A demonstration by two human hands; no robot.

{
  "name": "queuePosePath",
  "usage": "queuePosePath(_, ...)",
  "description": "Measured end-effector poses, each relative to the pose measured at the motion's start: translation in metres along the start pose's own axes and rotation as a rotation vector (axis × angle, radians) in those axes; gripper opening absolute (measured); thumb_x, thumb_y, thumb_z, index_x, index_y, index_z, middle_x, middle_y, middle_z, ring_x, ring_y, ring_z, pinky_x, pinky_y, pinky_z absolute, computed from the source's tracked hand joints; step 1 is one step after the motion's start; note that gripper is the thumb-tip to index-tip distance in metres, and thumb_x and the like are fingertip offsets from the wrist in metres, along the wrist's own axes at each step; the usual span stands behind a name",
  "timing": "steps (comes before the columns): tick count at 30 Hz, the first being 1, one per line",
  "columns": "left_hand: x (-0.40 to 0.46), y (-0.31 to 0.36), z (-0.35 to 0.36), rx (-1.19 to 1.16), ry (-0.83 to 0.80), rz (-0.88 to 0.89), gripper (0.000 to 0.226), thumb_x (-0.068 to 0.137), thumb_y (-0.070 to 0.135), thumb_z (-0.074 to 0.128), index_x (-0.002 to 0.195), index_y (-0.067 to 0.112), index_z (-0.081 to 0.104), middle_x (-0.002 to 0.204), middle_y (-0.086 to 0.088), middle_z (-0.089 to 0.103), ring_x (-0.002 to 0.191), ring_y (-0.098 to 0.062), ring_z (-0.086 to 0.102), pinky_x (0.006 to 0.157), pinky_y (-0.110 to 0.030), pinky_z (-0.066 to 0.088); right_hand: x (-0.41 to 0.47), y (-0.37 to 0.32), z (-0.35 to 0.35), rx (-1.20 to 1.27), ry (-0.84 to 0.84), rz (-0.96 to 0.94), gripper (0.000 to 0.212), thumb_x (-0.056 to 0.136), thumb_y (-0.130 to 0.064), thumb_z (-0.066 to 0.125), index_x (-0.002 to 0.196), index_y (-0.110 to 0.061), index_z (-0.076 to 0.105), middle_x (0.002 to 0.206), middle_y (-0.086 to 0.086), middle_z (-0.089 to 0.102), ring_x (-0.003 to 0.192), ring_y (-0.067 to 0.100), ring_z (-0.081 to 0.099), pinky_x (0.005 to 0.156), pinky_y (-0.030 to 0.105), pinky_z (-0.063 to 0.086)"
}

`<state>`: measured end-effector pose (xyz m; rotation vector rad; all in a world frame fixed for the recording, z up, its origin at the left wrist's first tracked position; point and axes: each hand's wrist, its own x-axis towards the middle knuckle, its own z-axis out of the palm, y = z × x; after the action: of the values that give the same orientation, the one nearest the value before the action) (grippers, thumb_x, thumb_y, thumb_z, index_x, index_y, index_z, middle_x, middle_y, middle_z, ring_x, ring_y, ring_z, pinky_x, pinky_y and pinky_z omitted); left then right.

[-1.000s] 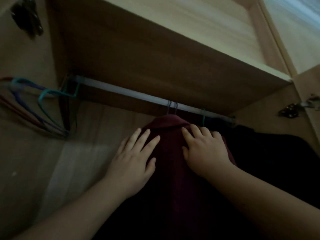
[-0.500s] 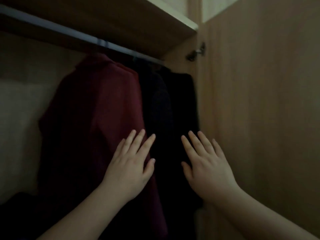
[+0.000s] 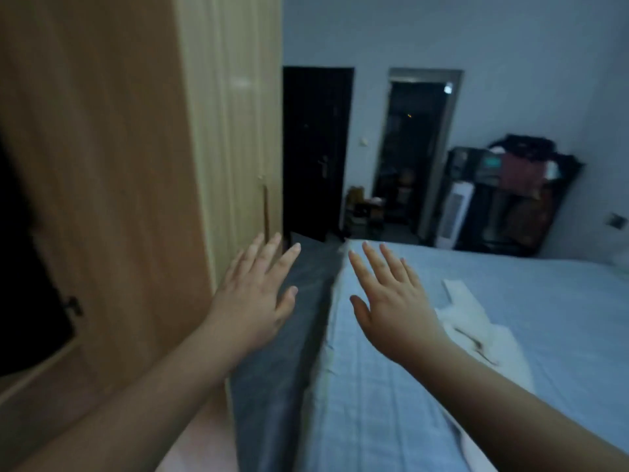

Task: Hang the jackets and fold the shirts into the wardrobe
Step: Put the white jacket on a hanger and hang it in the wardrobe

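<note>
Both the left hand [image 3: 257,306] and the right hand [image 3: 391,303] hover empty with fingers spread apart, while the white shirt [image 3: 476,338] lies crumpled near the bed's [image 3: 374,403] left edge, likely light, limp and best pinched at the shoulders.

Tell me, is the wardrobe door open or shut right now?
Open. The wardrobe door is swung outward, its hinge exposed, with the dark wardrobe interior visible behind its edge.
</note>
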<state>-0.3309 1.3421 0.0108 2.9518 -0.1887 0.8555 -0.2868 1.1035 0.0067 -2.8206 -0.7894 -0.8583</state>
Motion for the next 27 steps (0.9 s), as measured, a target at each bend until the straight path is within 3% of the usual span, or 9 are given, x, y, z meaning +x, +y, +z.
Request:
queuePosePath(3,0.007,0.062,0.055,-0.069,-0.073,0.082,0.066,0.090,0.052,0.029,0.153,0.031,0.027,0.161,-0.006,0.027,0.149,-0.029,0.019,0.119,-0.047,0.022,-0.062,0.060,0.012,-0.011,-0.068,0.147,0.066,0.100,-0.045,0.036,0.157,-0.027,0.009,0.165,0.002,0.008,0.153,0.025,0.001,0.123,0.048,0.011)
queuePosePath(8,0.006,0.137,0.142,-0.118,-0.272,0.191,0.071,0.088,0.056,0.015,0.156,0.034,0.015,0.165,-0.003,0.013,0.152,-0.026,0.005,0.121,-0.044,0.010,-0.152,0.133,0.037,-0.071,-0.193,0.380,0.066,0.094,-0.040,0.046,0.154,-0.020,0.027,0.161,0.009,0.025,0.149,0.032,0.020,0.116,0.051,0.028)
queuePosePath(11,0.016,0.172,0.184,-0.160,-0.309,0.244,0.070,0.090,0.055,0.021,0.155,0.030,0.023,0.163,-0.005,0.018,0.151,-0.028,0.011,0.120,-0.047,0.017,-0.181,0.173,0.046,-0.108,-0.257,0.475,0.069,0.087,-0.040,0.048,0.151,-0.017,0.036,0.158,0.011,0.033,0.145,0.034,0.029,0.112,0.054,0.033)
queuePosePath(14,0.047,0.202,0.222,-0.205,-0.305,0.252,0.067,0.090,0.052,0.031,0.151,0.025,0.036,0.158,-0.010,0.033,0.146,-0.033,0.027,0.115,-0.049,0.029,-0.187,0.217,0.058,-0.140,-0.261,0.512,0.069,0.085,-0.039,0.050,0.149,-0.015,0.040,0.155,0.012,0.037,0.143,0.036,0.033,0.109,0.055,0.037)
queuePosePath(16,0.064,0.222,0.253,-0.234,-0.313,0.258,0.066,0.088,0.050,0.034,0.148,0.023,0.038,0.154,-0.013,0.039,0.142,-0.037,0.034,0.114,-0.047,0.029,-0.186,0.247,0.073,-0.155,-0.282,0.527,0.069,0.086,-0.040,0.049,0.150,-0.016,0.038,0.156,0.011,0.036,0.144,0.034,0.031,0.110,0.054,0.036)
queuePosePath(19,0.087,0.249,0.308,-0.297,-0.348,0.268,0.066,0.090,0.050,0.033,0.151,0.024,0.031,0.155,-0.015,0.036,0.144,-0.036,0.029,0.113,-0.050,0.030,-0.184,0.289,0.109,-0.157,-0.352,0.537,0.070,0.086,-0.041,0.047,0.151,-0.016,0.036,0.157,0.010,0.034,0.145,0.033,0.030,0.111,0.052,0.035)
queuePosePath(27,0.167,0.315,0.429,-0.399,-0.505,0.217,0.067,0.091,0.050,0.031,0.150,0.020,0.034,0.158,-0.017,0.028,0.147,-0.038,0.021,0.114,-0.054,0.030,-0.161,0.397,0.193,-0.121,-0.532,0.572,0.068,0.091,-0.038,0.052,0.153,-0.016,0.031,0.160,0.009,0.028,0.147,0.032,0.026,0.115,0.050,0.031)
